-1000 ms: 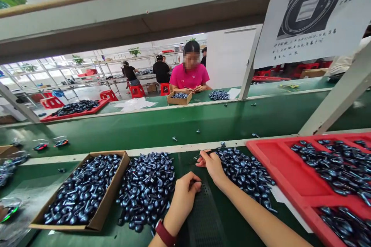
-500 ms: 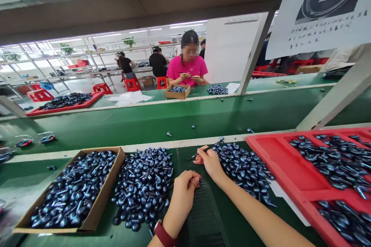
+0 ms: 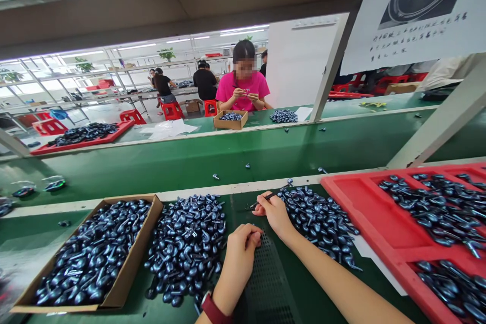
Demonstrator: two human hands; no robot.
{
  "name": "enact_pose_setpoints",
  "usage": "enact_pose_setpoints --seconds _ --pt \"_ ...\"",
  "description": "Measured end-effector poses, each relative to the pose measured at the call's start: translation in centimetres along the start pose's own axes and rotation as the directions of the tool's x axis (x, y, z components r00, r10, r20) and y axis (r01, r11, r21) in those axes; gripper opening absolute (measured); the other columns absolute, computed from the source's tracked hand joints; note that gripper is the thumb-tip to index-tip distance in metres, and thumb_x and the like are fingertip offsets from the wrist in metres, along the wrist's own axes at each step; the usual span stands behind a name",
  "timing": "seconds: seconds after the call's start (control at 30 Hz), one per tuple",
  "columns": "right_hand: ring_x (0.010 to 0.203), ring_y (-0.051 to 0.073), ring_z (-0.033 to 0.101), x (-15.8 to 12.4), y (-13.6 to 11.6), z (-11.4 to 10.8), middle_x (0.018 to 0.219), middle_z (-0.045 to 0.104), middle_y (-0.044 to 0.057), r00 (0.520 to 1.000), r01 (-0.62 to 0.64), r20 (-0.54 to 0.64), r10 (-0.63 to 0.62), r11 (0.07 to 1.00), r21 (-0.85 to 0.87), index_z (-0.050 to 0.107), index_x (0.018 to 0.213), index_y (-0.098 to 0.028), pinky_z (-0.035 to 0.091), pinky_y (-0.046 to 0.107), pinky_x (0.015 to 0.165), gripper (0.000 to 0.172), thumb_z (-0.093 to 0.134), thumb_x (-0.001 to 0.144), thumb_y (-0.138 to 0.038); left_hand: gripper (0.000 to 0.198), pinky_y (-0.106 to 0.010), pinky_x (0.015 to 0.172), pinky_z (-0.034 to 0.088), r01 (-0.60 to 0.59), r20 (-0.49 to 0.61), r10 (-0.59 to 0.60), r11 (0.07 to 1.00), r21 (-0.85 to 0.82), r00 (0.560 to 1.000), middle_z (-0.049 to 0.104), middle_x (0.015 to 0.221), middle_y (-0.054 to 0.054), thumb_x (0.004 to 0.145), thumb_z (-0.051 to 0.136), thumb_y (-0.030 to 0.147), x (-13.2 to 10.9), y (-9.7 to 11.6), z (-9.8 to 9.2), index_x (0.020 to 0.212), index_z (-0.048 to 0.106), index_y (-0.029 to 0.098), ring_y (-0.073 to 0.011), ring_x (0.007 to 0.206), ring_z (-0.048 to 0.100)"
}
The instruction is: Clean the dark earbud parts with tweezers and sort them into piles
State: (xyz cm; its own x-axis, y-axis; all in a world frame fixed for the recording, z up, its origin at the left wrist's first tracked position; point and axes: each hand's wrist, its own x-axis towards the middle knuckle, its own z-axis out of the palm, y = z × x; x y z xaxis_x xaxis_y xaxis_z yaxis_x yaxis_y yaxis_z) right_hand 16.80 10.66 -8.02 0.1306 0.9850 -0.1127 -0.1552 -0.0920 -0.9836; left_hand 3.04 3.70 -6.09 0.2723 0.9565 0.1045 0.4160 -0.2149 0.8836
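Note:
My right hand [image 3: 274, 212] is closed around a thin black pen-like tool [image 3: 270, 196], whose tip points left over the green bench. Lower and to the left, my left hand [image 3: 243, 245] has its thumb and fingers pressed together; what they pinch, if anything, is too small to make out. A wine-red band circles the left wrist. Beside that hand lies a heap of dark blue earbuds [image 3: 188, 243]. A second earbud pile [image 3: 319, 223] spreads right next to my right hand. Beneath both hands runs a dark perforated strip [image 3: 268, 278].
At left stands a cardboard box [image 3: 131, 273] full of earbuds. A red compartment tray [image 3: 364, 207] with more earbuds fills the right. Behind, a green conveyor belt [image 3: 182, 159] carries scattered earbuds and small bags. A person in pink [image 3: 243, 86] sits opposite; a slanted post [image 3: 429, 126] rises at right.
The earbuds and bags on the belt have shifted a little to the left. My view has turned slightly. Both hands keep nearly the same pose and place.

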Motion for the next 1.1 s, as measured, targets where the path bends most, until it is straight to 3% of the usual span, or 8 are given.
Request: enact_pose_setpoints --seconds 0.43,0.7,0.8,0.87,0.97,1.1 --pt "0.089 0.019 0.064 -0.5 -0.5 0.2 0.110 0.062 0.007 1.000 0.012 -0.022 -0.011 1.000 0.010 0.057 0.114 -0.016 0.055 0.038 0.074 0.027 0.057 0.091 -0.031 0.020 -0.034 0.068 0.052 0.018 0.008 -0.018 0.998 -0.068 1.000 0.063 0.078 -0.001 0.091 0.053 0.031 0.2 0.4 -0.1 0.087 0.064 0.014 -0.0146 0.071 0.061" --pt "0.078 0.016 0.064 -2.0 -2.0 0.5 0.099 0.064 0.004 0.999 0.048 -0.008 -0.047 0.988 0.146 0.059 0.106 -0.015 0.055 0.033 0.067 0.022 0.057 0.091 -0.030 0.016 -0.035 0.071 0.051 0.068 0.008 -0.069 0.953 -0.294 0.998 0.065 0.083 -0.002 0.084 0.063 0.028 0.1 0.6 -0.9 0.086 0.068 0.014 -0.0147 0.072 0.061" --pt "0.062 0.012 0.061 -4.6 -4.2 0.5 0.079 0.064 -0.001 0.997 0.081 -0.002 -0.083 0.965 0.251 0.061 0.093 -0.014 0.054 0.031 0.063 0.017 0.058 0.090 -0.031 0.021 -0.032 0.073 0.051 0.118 -0.011 -0.140 0.870 -0.479 0.990 0.069 0.083 -0.004 0.077 0.069 0.033 -1.2 1.9 -2.3 0.088 0.073 0.015 -0.0148 0.073 0.063" --pt "0.053 0.010 0.056 -7.2 -6.3 0.6 0.062 0.060 -0.006 0.994 0.092 0.020 -0.104 0.943 0.320 0.060 0.086 -0.017 0.055 0.035 0.071 0.017 0.062 0.086 -0.034 0.026 -0.028 0.073 0.052 0.164 -0.019 -0.220 0.780 -0.603 0.975 0.072 0.084 -0.005 0.074 0.071 0.038 -2.4 3.3 -3.3 0.090 0.075 0.017 -0.0139 0.072 0.064" --pt "0.048 0.008 0.050 -11.1 -9.3 1.0 0.064 0.063 -0.004 0.993 0.073 0.062 -0.103 0.927 0.368 0.062 0.085 -0.020 0.056 0.036 0.072 0.017 0.066 0.081 -0.036 0.028 -0.023 0.070 0.053 0.221 -0.008 -0.332 0.644 -0.732 0.943 0.075 0.084 -0.003 0.070 0.074 0.042 -4.3 5.3 -4.4 0.088 0.076 0.021 -0.0113 0.069 0.065" --pt "0.050 0.009 0.055 -14.4 -11.2 1.2 0.068 0.065 -0.001 0.978 0.027 0.184 -0.095 0.941 0.338 0.065 0.083 -0.022 0.056 0.027 0.063 0.010 0.062 0.085 -0.032 0.024 -0.018 0.069 0.053 0.253 0.068 -0.377 0.467 -0.847 0.924 0.077 0.084 -0.003 0.068 0.078 0.039 -6.0 7.5 -5.0 0.085 0.078 0.023 -0.0103 0.070 0.067"
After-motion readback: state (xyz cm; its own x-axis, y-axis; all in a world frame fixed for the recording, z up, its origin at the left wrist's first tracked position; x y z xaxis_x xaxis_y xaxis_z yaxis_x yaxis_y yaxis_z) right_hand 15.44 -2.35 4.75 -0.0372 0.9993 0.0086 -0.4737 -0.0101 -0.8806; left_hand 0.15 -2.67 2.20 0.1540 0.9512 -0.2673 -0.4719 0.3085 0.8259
